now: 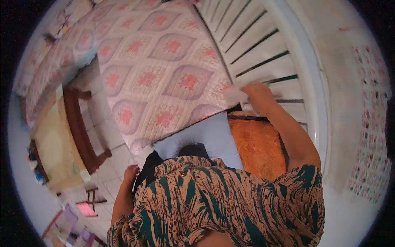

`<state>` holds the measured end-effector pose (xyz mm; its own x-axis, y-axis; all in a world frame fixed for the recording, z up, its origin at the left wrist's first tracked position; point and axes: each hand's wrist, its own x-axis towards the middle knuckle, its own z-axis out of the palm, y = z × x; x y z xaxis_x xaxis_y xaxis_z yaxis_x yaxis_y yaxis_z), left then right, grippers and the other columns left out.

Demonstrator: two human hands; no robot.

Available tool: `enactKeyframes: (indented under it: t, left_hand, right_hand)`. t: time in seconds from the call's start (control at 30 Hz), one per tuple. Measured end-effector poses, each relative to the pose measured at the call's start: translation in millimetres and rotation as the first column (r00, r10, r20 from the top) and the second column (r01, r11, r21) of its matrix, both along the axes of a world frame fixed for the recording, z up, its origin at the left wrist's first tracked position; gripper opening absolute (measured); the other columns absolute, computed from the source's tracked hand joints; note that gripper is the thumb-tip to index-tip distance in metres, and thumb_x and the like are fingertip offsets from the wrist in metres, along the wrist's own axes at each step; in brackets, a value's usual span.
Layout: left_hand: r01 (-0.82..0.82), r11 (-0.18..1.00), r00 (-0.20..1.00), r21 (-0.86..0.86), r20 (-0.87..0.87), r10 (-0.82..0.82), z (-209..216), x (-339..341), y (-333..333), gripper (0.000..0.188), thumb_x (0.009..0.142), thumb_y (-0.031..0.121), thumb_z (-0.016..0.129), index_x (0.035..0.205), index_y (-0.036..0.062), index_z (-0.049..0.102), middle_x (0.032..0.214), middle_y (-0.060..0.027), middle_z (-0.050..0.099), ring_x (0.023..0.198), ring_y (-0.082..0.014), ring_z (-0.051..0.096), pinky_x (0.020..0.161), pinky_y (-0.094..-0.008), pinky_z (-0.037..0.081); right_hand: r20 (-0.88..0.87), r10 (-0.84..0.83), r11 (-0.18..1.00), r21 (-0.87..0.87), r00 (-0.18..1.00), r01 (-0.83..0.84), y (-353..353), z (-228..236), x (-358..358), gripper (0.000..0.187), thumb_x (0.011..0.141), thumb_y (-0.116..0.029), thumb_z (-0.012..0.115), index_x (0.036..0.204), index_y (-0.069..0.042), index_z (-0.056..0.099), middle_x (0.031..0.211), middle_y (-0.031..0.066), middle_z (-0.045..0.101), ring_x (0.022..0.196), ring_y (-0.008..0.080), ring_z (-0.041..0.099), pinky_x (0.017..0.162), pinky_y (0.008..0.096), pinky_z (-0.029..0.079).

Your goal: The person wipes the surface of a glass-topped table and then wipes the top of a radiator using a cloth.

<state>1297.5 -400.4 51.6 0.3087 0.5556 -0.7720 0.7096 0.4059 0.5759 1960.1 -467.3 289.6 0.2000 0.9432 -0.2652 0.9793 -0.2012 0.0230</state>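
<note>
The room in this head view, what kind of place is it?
Most likely a bedroom at home. A mattress in a pink patterned cover is tipped up off the wooden bed base, the right hand grips its corner by the white slatted headboard, and the floor is tiled.

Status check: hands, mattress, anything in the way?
Right hand gripping lifted mattress corner by the white headboard. Left hand down at the side, holding nothing visible. Orange bed board exposed beneath; nothing blocking seen.

Soft daylight, mild blur, bent fisheye edges
</note>
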Motion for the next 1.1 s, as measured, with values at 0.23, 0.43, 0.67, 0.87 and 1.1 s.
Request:
enactKeyframes:
  t: [0.23, 0.43, 0.67, 0.87, 1.1]
  left_hand:
    - [-0.144, 0.981, 0.99, -0.132, -0.013, 0.143, 10, 47, 73, 0.039, 0.084, 0.026, 0.059, 0.116, 0.003, 0.058, 0.089, -0.004, 0.065, 0.074, -0.0135, 0.062, 0.057, -0.026, 0.044]
    - [0.035, 0.988, 0.998, -0.149, 0.047, -0.029, -11, 100, 128, 0.036, 0.086, 0.023, 0.058, 0.115, 0.0013, 0.058, 0.09, -0.0046, 0.064, 0.071, -0.0133, 0.061, 0.053, -0.0256, 0.043]
    - [0.253, 0.964, 0.947, -0.081, 0.223, -0.23, -72, 130, 197, 0.033, 0.084, 0.021, 0.062, 0.11, -0.0002, 0.061, 0.081, -0.0071, 0.066, 0.071, -0.0155, 0.063, 0.055, -0.0285, 0.047]
    - [0.31, 0.95, 0.949, -0.025, 0.066, -0.308, -42, 192, 160, 0.039, 0.085, 0.025, 0.063, 0.113, -0.0014, 0.059, 0.096, -0.0108, 0.067, 0.077, -0.0177, 0.065, 0.062, -0.0302, 0.05]
    - [0.272, 0.962, 0.962, 0.017, 0.006, -0.272, -42, 156, 146, 0.036, 0.085, 0.025, 0.062, 0.106, -0.0048, 0.062, 0.089, -0.0135, 0.068, 0.074, -0.0195, 0.066, 0.067, -0.0326, 0.053]
  right_hand:
    - [0.376, -0.239, 0.818, 0.574, 0.895, -0.023, -41, 125, 3, 0.051, 0.066, 0.002, 0.064, 0.115, -0.015, 0.062, 0.123, 0.0031, 0.058, 0.103, 0.0305, 0.054, 0.092, 0.0374, 0.046]
    - [0.304, -0.603, 0.747, 0.541, 0.738, 0.387, -171, 123, -43, 0.065, 0.065, 0.005, 0.063, 0.123, -0.022, 0.059, 0.131, 0.0025, 0.054, 0.1, 0.0285, 0.053, 0.088, 0.035, 0.049]
    - [0.186, -0.91, 0.399, 0.641, 0.372, 0.656, -318, 104, -113, 0.07, 0.064, 0.009, 0.058, 0.13, -0.013, 0.053, 0.133, 0.0107, 0.053, 0.121, 0.032, 0.049, 0.099, 0.0406, 0.041]
    - [0.13, -0.992, 0.095, 0.685, 0.007, 0.722, -393, 78, -149, 0.069, 0.068, 0.002, 0.066, 0.134, -0.012, 0.048, 0.136, 0.0148, 0.048, 0.122, 0.0347, 0.048, 0.1, 0.0451, 0.039]
    - [0.214, -0.943, 0.333, 0.653, 0.256, 0.681, -287, 75, -96, 0.068, 0.074, -0.005, 0.068, 0.138, -0.015, 0.046, 0.138, 0.014, 0.048, 0.121, 0.0344, 0.049, 0.096, 0.0461, 0.041]
